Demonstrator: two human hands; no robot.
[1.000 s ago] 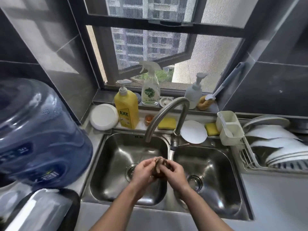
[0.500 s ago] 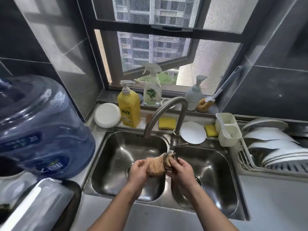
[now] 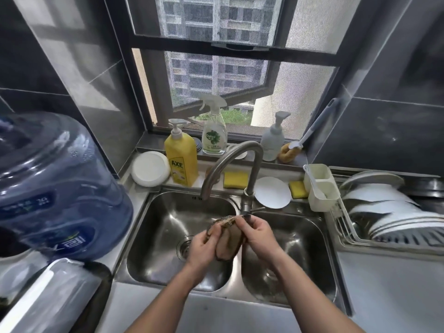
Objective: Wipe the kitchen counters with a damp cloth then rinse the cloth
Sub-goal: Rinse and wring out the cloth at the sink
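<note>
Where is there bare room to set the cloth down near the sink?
Bare counter lies right of the right basin, in front of the dish rack; a bare strip runs along the sink's front edge. The ledge behind the faucet is crowded with bottles, sponges and dishes; the water jug fills the left.
</note>
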